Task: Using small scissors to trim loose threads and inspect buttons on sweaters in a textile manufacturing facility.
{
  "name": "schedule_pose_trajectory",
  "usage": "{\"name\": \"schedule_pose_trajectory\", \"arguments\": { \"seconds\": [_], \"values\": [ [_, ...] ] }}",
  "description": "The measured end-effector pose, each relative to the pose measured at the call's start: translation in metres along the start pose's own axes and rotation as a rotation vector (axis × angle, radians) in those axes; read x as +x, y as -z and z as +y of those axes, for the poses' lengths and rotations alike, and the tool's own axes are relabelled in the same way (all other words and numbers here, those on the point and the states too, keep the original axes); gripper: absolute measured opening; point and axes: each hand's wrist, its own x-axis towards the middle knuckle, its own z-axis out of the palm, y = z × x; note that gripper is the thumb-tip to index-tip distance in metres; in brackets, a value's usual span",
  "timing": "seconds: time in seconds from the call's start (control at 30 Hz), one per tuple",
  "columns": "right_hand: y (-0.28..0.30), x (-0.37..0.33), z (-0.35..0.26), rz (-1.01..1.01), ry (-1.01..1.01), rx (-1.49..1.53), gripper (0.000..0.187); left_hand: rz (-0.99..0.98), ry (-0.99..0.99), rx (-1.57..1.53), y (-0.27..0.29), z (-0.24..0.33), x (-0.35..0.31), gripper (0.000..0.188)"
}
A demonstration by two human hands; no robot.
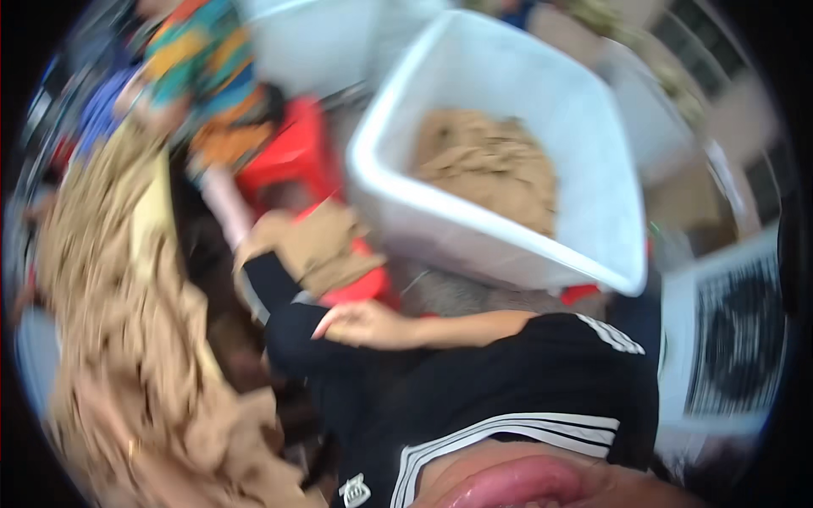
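My right hand (366,325) rests over my lap, its fingers loosely stretched and apparently holding nothing. At the lower left my left hand (103,406) is smeared by motion and lies against a long heap of brown, flat, soft-looking pieces (140,330); whether it grips any of them is not visible. More brown pieces (318,241) lie on a red stool (364,286) just beyond my right hand. Blur hides whether these pieces are cloth or another sheet material.
A large white tub (500,241) with a brown pile (487,165) inside stands ahead and right. Another person in a striped shirt (207,63) sits at the far left by a red seat (296,144). A pale box-shaped appliance with a dark grille (737,339) stands at the right.
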Motion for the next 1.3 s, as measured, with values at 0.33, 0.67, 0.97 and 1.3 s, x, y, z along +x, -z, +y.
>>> {"name": "schedule_pose_trajectory", "arguments": {
  "seconds": [0.33, 0.67, 0.97, 1.3],
  "values": [
    [-0.016, -0.007, 0.020, 0.162, 0.414, -0.232, 0.016, -0.195, -0.453, -0.459, -0.104, 0.117, 0.110, 0.038],
    [-0.029, 0.008, 0.007, 0.062, 0.152, -0.332, 0.013, -0.023, -0.457, -0.568, -0.051, 0.061, 0.202, 0.034],
    [-0.008, -0.017, 0.012, 0.172, 0.155, -0.266, 0.013, 0.481, -0.231, 0.094, 0.188, -0.095, -0.041, 0.029],
    [-0.006, -0.013, 0.012, 0.095, 0.140, -0.187, 0.013, 0.305, -0.525, 0.629, 0.174, -0.156, -0.032, 0.033]
  ]
}}
